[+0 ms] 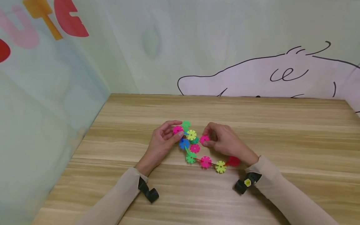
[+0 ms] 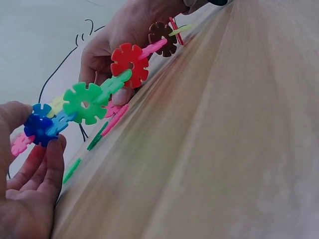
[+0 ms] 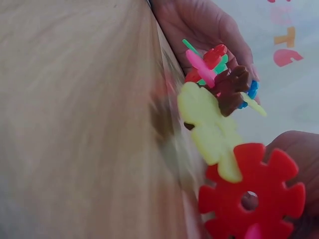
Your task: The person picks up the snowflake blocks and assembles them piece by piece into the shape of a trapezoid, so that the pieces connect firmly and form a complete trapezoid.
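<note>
My left hand pinches a blue slotted snowflake disc between thumb and fingers. Linked to it runs a chain of interlocking plastic discs: a green disc, a red disc, a brown disc, then a yellow disc and a red end disc. The chain hangs above the table and curves toward the right wrist. Just right of the left hand's cluster, my right hand holds a pink disc by thumb and fingertips. That disc appears apart from the chain.
Loose discs lie on the wooden table beyond and beneath the chain, among them a green disc, a dark green disc and a pink disc. A printed wall covering borders the table's back and left.
</note>
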`<act>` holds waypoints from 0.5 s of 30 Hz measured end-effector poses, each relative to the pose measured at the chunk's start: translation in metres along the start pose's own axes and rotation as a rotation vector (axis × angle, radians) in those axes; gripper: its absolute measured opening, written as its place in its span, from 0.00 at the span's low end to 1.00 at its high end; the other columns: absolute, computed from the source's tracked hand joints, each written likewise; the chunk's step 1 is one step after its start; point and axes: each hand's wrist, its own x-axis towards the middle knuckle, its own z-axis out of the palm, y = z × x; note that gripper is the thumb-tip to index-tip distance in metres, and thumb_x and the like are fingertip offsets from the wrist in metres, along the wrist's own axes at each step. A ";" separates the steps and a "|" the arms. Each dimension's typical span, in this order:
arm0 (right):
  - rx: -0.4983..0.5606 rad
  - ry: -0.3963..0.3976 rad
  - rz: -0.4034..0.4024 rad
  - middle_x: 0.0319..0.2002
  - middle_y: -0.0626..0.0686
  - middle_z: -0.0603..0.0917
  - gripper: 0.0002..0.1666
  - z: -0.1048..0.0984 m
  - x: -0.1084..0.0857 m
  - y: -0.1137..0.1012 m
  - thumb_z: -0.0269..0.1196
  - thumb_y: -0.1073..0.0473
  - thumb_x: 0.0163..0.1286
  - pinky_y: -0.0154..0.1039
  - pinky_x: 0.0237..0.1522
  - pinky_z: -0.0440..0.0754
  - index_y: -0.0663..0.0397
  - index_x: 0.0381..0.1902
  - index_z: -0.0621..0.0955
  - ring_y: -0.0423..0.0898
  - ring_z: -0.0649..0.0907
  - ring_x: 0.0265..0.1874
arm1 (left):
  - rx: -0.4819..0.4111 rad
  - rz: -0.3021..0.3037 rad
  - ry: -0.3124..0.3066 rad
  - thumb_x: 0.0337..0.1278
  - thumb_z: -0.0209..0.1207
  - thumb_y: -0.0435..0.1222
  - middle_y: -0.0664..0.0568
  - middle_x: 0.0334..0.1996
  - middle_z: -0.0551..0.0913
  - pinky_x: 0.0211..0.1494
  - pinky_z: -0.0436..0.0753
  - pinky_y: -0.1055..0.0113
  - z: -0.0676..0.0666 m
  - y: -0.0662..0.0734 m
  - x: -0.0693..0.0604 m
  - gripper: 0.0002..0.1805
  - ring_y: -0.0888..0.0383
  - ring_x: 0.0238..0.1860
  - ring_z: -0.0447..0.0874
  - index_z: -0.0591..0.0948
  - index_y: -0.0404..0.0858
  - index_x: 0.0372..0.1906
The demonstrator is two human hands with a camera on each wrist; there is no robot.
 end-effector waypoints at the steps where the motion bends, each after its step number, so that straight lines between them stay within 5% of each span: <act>1: 0.017 -0.007 -0.007 0.32 0.49 0.83 0.12 0.000 0.000 0.001 0.76 0.57 0.69 0.36 0.35 0.75 0.52 0.45 0.84 0.44 0.77 0.31 | 0.001 0.001 0.001 0.73 0.68 0.38 0.49 0.51 0.87 0.54 0.87 0.74 0.000 0.000 0.000 0.24 0.63 0.48 0.87 0.80 0.40 0.69; 9: 0.104 -0.015 -0.023 0.35 0.48 0.90 0.08 -0.004 0.003 0.008 0.74 0.59 0.71 0.35 0.41 0.81 0.50 0.44 0.87 0.42 0.83 0.35 | -0.001 0.002 0.000 0.73 0.68 0.38 0.50 0.48 0.86 0.54 0.87 0.75 -0.001 0.000 0.000 0.24 0.63 0.46 0.87 0.80 0.40 0.69; 15: 0.123 0.010 -0.027 0.30 0.48 0.89 0.04 -0.008 0.000 0.005 0.74 0.60 0.71 0.33 0.35 0.78 0.52 0.41 0.90 0.43 0.80 0.30 | 0.000 0.002 -0.003 0.72 0.68 0.39 0.46 0.53 0.87 0.55 0.87 0.74 -0.001 0.000 0.000 0.23 0.62 0.48 0.87 0.81 0.42 0.68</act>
